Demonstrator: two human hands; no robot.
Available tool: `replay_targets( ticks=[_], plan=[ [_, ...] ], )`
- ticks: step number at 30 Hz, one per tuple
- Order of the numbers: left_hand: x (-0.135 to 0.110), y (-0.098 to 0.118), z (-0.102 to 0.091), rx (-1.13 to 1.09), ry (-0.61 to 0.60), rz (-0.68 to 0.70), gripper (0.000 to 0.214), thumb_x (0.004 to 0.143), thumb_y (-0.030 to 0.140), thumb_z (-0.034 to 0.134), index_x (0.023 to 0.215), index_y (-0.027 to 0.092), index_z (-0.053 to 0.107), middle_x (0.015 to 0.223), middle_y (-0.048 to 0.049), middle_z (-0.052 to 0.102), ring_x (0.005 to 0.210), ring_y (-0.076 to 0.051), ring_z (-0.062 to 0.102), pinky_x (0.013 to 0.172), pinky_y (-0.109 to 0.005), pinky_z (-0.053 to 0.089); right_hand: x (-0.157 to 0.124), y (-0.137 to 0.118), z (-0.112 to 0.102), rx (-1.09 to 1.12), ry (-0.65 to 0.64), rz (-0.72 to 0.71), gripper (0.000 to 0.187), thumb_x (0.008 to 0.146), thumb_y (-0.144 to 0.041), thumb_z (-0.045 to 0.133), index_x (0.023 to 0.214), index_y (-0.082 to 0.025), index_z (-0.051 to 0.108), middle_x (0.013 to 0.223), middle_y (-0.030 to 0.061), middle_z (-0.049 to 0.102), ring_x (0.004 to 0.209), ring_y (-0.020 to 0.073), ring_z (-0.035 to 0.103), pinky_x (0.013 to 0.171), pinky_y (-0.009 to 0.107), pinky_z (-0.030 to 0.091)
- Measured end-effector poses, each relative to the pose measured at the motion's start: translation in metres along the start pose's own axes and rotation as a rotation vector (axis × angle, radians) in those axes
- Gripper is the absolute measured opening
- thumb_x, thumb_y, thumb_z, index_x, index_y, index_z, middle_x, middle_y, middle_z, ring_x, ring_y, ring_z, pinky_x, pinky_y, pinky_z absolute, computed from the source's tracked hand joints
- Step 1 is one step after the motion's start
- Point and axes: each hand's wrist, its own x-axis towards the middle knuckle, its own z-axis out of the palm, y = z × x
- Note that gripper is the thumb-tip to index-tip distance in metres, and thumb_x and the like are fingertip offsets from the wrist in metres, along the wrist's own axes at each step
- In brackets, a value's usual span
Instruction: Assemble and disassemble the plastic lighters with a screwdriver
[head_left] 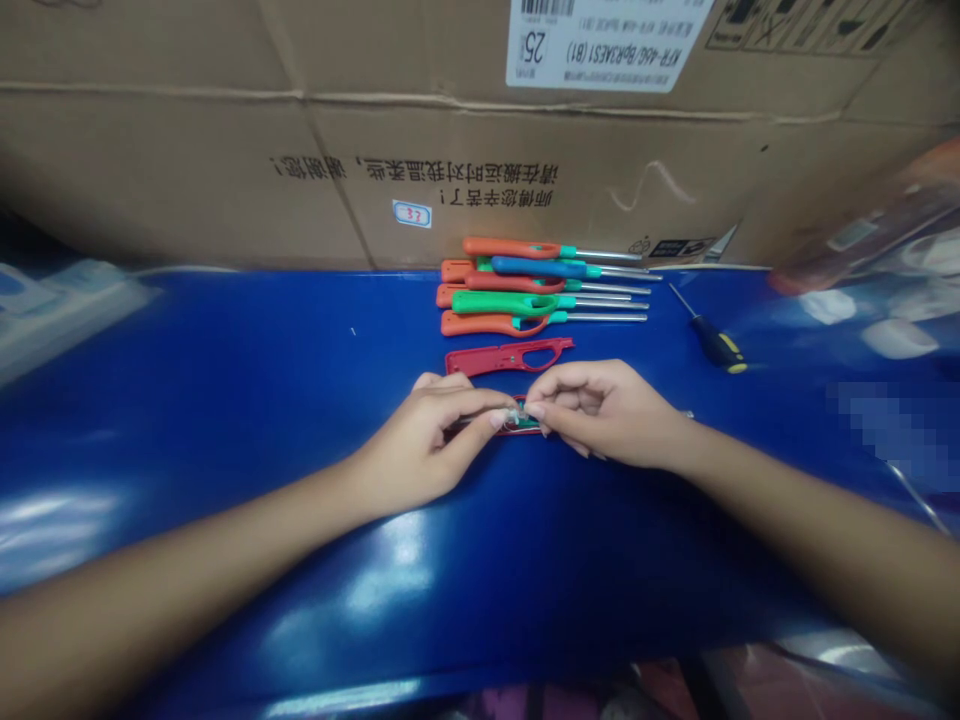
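Blue tabletop [225, 400], left hand [424, 445] and right hand [607, 412] at centre frame, both pinched shut on red lighter body [523, 428], empty red shell [510, 355] just above, stick lighters [525, 290] beyond

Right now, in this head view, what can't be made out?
All in the head view:
- Red part: mostly covered by the left hand and right hand; what they pinch on it is too small to tell.
- Box label: cut off by the top edge.
- Pixelated patch on the blue table: hides whatever lies there.
- Bags at far right: blurred.
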Motion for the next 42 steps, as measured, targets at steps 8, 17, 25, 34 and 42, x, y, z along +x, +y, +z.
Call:
replay_targets(
  ticks=[8,17,25,34,42],
  plan=[
    [0.0005,-0.0012,0.0011,0.028,0.007,0.0,0.026,0.102,0.03,0.051,0.112,0.023,0.074,0.092,-0.0023,0.076,0.082,-0.017,0.061,0.083,-0.034,0.037,-0.0003,0.0006,0.0,0.008,-0.008,-0.008,0.02,0.086,-0.036,0.069,0.086,-0.017,0.064,0.062,-0.0038,0.061,0.043,0.0051,0.05,0.04,0.017,0.04],
    [0.0011,-0.0018,0.0012,0.043,0.007,0.013,0.025,0.103,0.029,0.051,0.113,0.024,0.073,0.093,-0.0007,0.076,0.082,-0.016,0.062,0.083,-0.033,0.037,0.0006,-0.0007,0.0014,0.024,0.008,0.0,0.019,0.085,-0.033,0.072,0.085,-0.016,0.064,0.063,-0.0041,0.062,0.042,0.0041,0.049,0.039,0.016,0.04],
    [0.0014,-0.0007,0.0042,-0.018,0.094,-0.037,0.026,0.101,0.035,0.054,0.117,0.02,0.068,0.098,-0.0043,0.077,0.081,-0.017,0.068,0.077,-0.03,0.047,0.0019,-0.006,-0.0004,0.024,0.038,0.041,0.025,0.085,-0.038,0.073,0.078,-0.018,0.06,0.049,-0.0087,0.052,0.037,0.0041,0.045,0.034,0.015,0.037],
    [0.0021,-0.0006,0.0042,-0.089,0.1,-0.058,0.021,0.101,0.032,0.055,0.11,0.018,0.067,0.09,-0.0024,0.074,0.072,-0.013,0.066,0.071,-0.026,0.049,0.0027,-0.0044,-0.0016,0.01,0.012,0.019,0.026,0.087,-0.04,0.069,0.082,-0.014,0.068,0.07,-0.0001,0.067,0.043,0.0039,0.05,0.036,0.017,0.039],
    [0.0011,-0.0005,0.0039,-0.04,0.096,-0.05,0.019,0.101,0.031,0.056,0.109,0.018,0.067,0.092,-0.0029,0.074,0.08,-0.016,0.067,0.073,-0.027,0.048,0.0032,-0.0009,-0.004,0.036,0.021,0.007,0.024,0.088,-0.037,0.069,0.094,-0.014,0.069,0.073,-0.0004,0.066,0.043,0.004,0.049,0.037,0.018,0.038]
  ],
)
